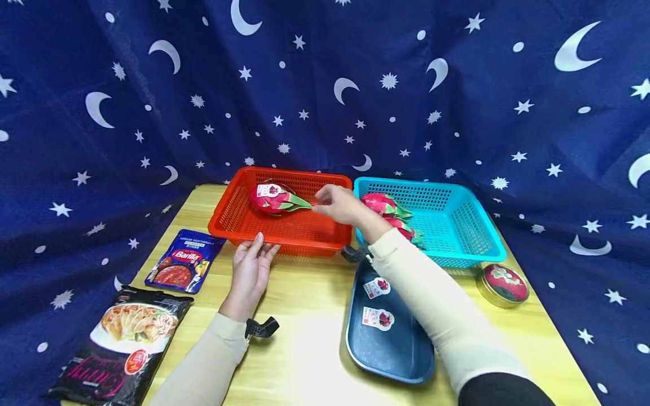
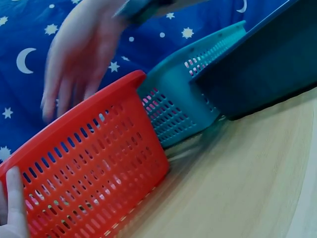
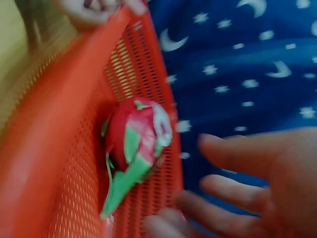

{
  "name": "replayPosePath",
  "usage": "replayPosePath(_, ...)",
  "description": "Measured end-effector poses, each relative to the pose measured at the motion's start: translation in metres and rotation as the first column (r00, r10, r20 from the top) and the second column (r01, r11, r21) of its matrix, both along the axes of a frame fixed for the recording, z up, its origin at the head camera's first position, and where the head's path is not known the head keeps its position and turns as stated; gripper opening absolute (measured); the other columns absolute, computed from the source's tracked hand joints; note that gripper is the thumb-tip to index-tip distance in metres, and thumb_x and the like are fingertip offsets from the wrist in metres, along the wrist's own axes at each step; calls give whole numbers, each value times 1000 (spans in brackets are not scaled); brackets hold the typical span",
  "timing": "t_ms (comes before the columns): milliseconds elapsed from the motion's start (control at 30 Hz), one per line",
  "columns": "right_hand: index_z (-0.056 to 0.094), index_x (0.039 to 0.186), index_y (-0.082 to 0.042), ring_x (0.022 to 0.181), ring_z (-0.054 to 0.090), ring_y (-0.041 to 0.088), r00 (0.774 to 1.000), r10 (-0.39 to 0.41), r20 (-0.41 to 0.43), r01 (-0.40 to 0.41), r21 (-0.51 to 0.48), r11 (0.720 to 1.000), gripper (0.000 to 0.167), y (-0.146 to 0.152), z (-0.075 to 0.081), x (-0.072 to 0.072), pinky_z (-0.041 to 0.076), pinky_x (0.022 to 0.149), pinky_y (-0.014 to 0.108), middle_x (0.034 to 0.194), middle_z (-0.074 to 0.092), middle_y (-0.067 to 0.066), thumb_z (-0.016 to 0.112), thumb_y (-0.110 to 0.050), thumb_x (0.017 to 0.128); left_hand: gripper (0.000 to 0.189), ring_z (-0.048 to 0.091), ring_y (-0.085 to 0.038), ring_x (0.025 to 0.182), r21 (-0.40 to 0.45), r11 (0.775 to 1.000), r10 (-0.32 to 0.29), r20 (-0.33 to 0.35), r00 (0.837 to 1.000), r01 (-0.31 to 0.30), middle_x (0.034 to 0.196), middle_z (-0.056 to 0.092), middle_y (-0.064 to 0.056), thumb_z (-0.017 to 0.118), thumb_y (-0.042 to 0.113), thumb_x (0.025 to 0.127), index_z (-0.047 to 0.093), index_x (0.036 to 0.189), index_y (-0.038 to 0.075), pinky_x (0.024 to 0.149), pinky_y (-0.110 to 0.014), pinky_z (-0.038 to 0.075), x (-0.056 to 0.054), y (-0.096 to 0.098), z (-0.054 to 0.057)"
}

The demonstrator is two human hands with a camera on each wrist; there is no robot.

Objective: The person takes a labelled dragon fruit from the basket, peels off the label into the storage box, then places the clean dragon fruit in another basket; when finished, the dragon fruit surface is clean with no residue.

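A pink dragon fruit (image 1: 274, 197) with green leafy tips and a white label lies in the red basket (image 1: 284, 248). My right hand (image 1: 337, 203) hovers over this basket's right part, near the leaf tips, its fingers loosely bent and holding nothing. In the right wrist view the same dragon fruit (image 3: 136, 134) is apart from the fingers (image 3: 233, 193). My left hand (image 1: 252, 270) holds the red basket's front rim, thumb at the top edge and fingers against the outer wall. The left wrist view shows one finger (image 2: 16, 193) on that wall.
Beside the red basket, a teal basket (image 1: 482, 231) holds two dragon fruits (image 1: 378, 203). A dark blue tray (image 1: 391, 358) contains two labels (image 1: 378, 318). A round tin (image 1: 504, 285) stands right; a Barilla pouch (image 1: 185, 262) and a curry packet (image 1: 124, 344) lie left.
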State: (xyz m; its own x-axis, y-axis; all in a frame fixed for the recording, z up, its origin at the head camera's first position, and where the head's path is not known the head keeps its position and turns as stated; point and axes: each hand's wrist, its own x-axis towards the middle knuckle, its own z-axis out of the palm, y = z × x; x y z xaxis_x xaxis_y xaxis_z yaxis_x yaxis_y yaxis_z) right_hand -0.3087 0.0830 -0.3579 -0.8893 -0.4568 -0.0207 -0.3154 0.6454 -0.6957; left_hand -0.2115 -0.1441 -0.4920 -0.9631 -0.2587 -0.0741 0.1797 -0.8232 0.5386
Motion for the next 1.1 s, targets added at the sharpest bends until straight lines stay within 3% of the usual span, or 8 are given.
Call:
replayPosePath(100, 52, 144, 7, 129, 56, 33, 992, 113, 60, -121, 151, 981, 43, -38, -11, -30, 43, 109, 39, 141, 60, 23, 63, -11, 106, 6, 62, -22, 87, -17, 1000, 10, -8, 1000, -10, 102, 58, -11, 60, 1, 106, 57, 102, 4, 87, -39, 60, 0, -2, -2)
replayPosePath(233, 36, 157, 8, 140, 46, 31, 980, 121, 155, -147, 170, 974, 51, -71, -24, -56, 37, 115, 38, 155, 47, 24, 49, -1, 108, 6, 62, -21, 86, -34, 999, 0, -7, 1000, -1, 104, 58, -12, 61, 2, 106, 55, 104, 4, 89, -40, 60, 1, -1, -5)
replayPosePath(333, 37, 156, 7, 125, 51, 23, 989, 72, 129, -102, 252, 962, 52, -85, -37, -69, 40, 105, 28, 154, 48, 20, 45, 2, 105, 5, 63, -21, 85, -34, 999, -2, -3, 1000, 2, 103, 59, -12, 60, 1, 106, 57, 103, 4, 88, -40, 60, 1, 0, -8)
replayPosePath(433, 57, 142, 7, 105, 53, 22, 999, 16, 41, -29, 350, 936, 42, -90, -48, -77, 42, 89, 24, 139, 60, 18, 53, 1, 101, 5, 63, -21, 85, -36, 999, -2, -5, 1000, 1, 102, 59, -12, 59, 1, 107, 58, 103, 4, 87, -39, 60, 1, 1, -8)
replayPosePath(600, 75, 121, -2, 112, 62, 26, 997, -41, -59, 60, 366, 929, 30, -90, -54, -79, 46, 98, 32, 124, 71, 12, 79, -8, 92, 8, 63, -21, 88, -58, 998, -6, -20, 1000, 5, 105, 58, -13, 62, 3, 106, 55, 109, 2, 89, -39, 59, 0, -1, -6)
replayPosePath(767, 62, 141, -7, 134, 48, 33, 1000, -3, -25, 13, 400, 916, 50, -88, -56, -76, 35, 111, 44, 143, 58, 13, 81, -18, 96, 9, 63, -21, 87, -60, 998, -3, -18, 1000, 2, 103, 58, -13, 63, 4, 105, 54, 108, 3, 89, -39, 60, 0, -1, -5)
replayPosePath(933, 57, 140, -11, 128, 41, 37, 1000, 14, 13, -18, 426, 904, 55, -86, -60, -74, 41, 103, 47, 143, 51, 16, 84, -23, 94, 8, 63, -20, 87, -58, 998, -2, -8, 1000, 1, 102, 59, -12, 63, 4, 106, 55, 106, 3, 89, -39, 59, 0, -1, -3)
replayPosePath(1100, 68, 109, -10, 108, 49, 29, 995, 83, -57, -47, 460, 887, 33, -86, -64, -73, 45, 88, 39, 115, 61, 8, 88, -29, 90, 8, 62, -21, 88, -55, 998, 7, -2, 1000, -7, 103, 58, -12, 62, 3, 106, 55, 107, 3, 90, -40, 59, 1, 0, -3)
